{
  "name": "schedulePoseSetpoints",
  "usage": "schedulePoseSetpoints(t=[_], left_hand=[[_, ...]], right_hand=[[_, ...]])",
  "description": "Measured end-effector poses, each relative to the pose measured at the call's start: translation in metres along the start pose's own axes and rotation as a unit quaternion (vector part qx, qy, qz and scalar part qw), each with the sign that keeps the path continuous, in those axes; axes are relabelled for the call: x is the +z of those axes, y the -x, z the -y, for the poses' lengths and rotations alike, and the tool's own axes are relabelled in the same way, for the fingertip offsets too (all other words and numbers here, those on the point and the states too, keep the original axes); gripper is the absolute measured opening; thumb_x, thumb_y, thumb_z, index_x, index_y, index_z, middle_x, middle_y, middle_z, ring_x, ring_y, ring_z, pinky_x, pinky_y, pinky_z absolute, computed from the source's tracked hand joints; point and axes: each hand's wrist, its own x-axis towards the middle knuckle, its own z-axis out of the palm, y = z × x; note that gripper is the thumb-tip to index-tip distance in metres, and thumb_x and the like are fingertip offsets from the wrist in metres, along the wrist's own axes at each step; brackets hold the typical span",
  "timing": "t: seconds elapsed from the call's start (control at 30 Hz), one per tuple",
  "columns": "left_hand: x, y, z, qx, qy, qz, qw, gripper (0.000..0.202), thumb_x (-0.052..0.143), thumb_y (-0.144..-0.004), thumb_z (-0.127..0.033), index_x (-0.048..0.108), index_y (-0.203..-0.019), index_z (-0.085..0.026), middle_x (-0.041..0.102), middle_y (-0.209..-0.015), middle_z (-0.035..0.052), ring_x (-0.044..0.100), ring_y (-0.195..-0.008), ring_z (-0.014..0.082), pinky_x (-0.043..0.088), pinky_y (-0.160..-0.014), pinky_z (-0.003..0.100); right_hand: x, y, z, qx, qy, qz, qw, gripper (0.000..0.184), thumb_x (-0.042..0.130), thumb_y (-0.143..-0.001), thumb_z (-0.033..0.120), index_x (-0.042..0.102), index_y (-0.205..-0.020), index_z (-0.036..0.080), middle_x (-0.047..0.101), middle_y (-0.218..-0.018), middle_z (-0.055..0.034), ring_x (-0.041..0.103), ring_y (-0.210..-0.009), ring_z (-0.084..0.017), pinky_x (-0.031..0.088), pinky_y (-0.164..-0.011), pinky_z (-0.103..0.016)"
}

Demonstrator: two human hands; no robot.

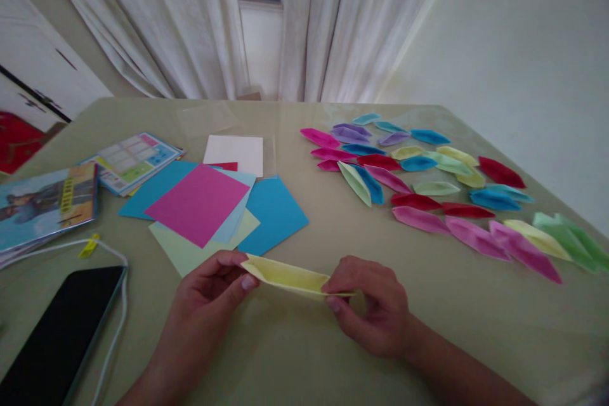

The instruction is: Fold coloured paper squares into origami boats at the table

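Observation:
A pale yellow folded paper boat point(290, 277) is stretched between my two hands above the near part of the table. My left hand point(209, 304) pinches its left tip between thumb and fingers. At the opposite end, my right hand point(373, 304) grips the other tip, with a thin point of paper sticking out past the fingers. The boat's long hollow faces up and looks partly spread. Just beyond my left hand lie loose square sheets, with a magenta sheet point(200, 203) on top, a blue sheet point(276, 212) and a light green sheet point(176, 244).
Several folded paper boats point(419, 203) in many colours cover the table's right side. A black phone point(61, 336) with a white cable point(124, 304) lies at the near left, by a picture book point(52, 203). Behind the sheets are a printed booklet point(137, 158) and a white square point(238, 151).

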Motion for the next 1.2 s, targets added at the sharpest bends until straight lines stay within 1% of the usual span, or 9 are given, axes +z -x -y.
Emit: schedulePoseSetpoints(t=[0.1,0.2,0.33,0.53,0.63,0.73,0.87,1.03,1.2], left_hand=[[0.001,0.000,-0.001,-0.024,0.005,-0.004,1.000,0.037,0.101,-0.068,-0.043,0.078,-0.087,-0.021,0.080,-0.085,0.0033,0.073,-0.077,0.0160,0.057,-0.069,0.020],[0.004,0.001,0.000,-0.038,0.050,0.008,0.998,0.039,0.103,-0.064,-0.040,0.077,-0.087,-0.022,0.077,-0.081,0.0005,0.070,-0.073,0.0139,0.056,-0.066,0.019],[0.009,0.005,0.006,-0.010,0.086,0.003,0.996,0.038,0.104,-0.063,-0.036,0.074,-0.084,-0.022,0.075,-0.087,-0.0017,0.068,-0.075,0.0127,0.056,-0.068,0.019],[0.013,0.011,0.004,-0.006,0.064,-0.015,0.998,0.038,0.101,-0.068,-0.043,0.075,-0.088,-0.023,0.075,-0.087,-0.0010,0.068,-0.078,0.0138,0.054,-0.072,0.020],[0.008,0.009,0.006,0.014,0.022,0.003,1.000,0.033,0.097,-0.074,-0.042,0.078,-0.092,-0.022,0.077,-0.087,0.0016,0.070,-0.081,0.0156,0.055,-0.073,0.020],[0.003,0.007,0.010,0.027,0.011,0.013,0.999,0.028,0.096,-0.077,-0.039,0.077,-0.090,-0.022,0.075,-0.086,0.0008,0.069,-0.078,0.0147,0.056,-0.070,0.019],[0.003,0.007,0.011,0.064,0.000,0.030,0.997,0.023,0.095,-0.078,-0.034,0.077,-0.086,-0.022,0.077,-0.098,0.0019,0.074,-0.084,0.0157,0.059,-0.073,0.020],[0.006,0.009,0.005,0.108,-0.029,0.071,0.991,0.016,0.090,-0.084,-0.035,0.083,-0.093,-0.024,0.077,-0.087,0.0032,0.075,-0.083,0.0180,0.061,-0.075,0.022],[0.006,0.011,0.008,0.129,-0.018,0.024,0.991,0.020,0.094,-0.078,-0.031,0.076,-0.084,-0.024,0.076,-0.096,0.0009,0.074,-0.084,0.0154,0.061,-0.073,0.019]], right_hand=[[0.003,0.001,0.000,-0.013,0.013,0.012,1.000,0.019,0.068,-0.088,0.010,0.072,-0.102,0.023,0.071,-0.073,-0.0024,0.064,-0.061,-0.017,0.049,-0.059,-0.030],[0.004,0.000,0.001,-0.018,0.015,0.015,1.000,0.018,0.067,-0.088,0.010,0.072,-0.101,0.023,0.070,-0.070,-0.0019,0.063,-0.059,-0.018,0.049,-0.059,-0.030],[0.004,-0.001,0.003,-0.024,0.020,0.008,0.999,0.019,0.067,-0.089,0.009,0.072,-0.102,0.023,0.071,-0.072,-0.0029,0.065,-0.061,-0.018,0.050,-0.059,-0.030],[0.003,-0.001,0.001,-0.022,0.024,0.011,0.999,0.017,0.066,-0.091,0.010,0.071,-0.101,0.023,0.072,-0.076,-0.0037,0.066,-0.063,-0.018,0.051,-0.060,-0.030],[0.005,0.000,0.000,-0.013,0.021,0.020,0.999,0.015,0.066,-0.092,0.012,0.071,-0.102,0.022,0.070,-0.074,-0.0025,0.064,-0.063,-0.017,0.050,-0.061,-0.029],[0.006,0.000,0.000,-0.005,0.010,0.029,1.000,0.015,0.066,-0.092,0.011,0.071,-0.102,0.021,0.069,-0.077,-0.0032,0.063,-0.065,-0.016,0.051,-0.063,-0.028],[0.005,-0.003,0.000,0.013,-0.008,0.032,0.999,0.011,0.068,-0.095,0.012,0.071,-0.102,0.019,0.068,-0.082,-0.0044,0.063,-0.070,-0.015,0.052,-0.062,-0.025],[0.004,-0.003,-0.002,0.022,-0.005,0.045,0.999,0.009,0.067,-0.098,0.011,0.072,-0.101,0.019,0.066,-0.084,-0.0038,0.062,-0.071,-0.014,0.051,-0.064,-0.023],[0.007,-0.002,-0.001,0.022,-0.008,0.059,0.998,0.010,0.066,-0.099,0.012,0.071,-0.104,0.019,0.066,-0.086,-0.0042,0.062,-0.074,-0.015,0.051,-0.066,-0.024]])
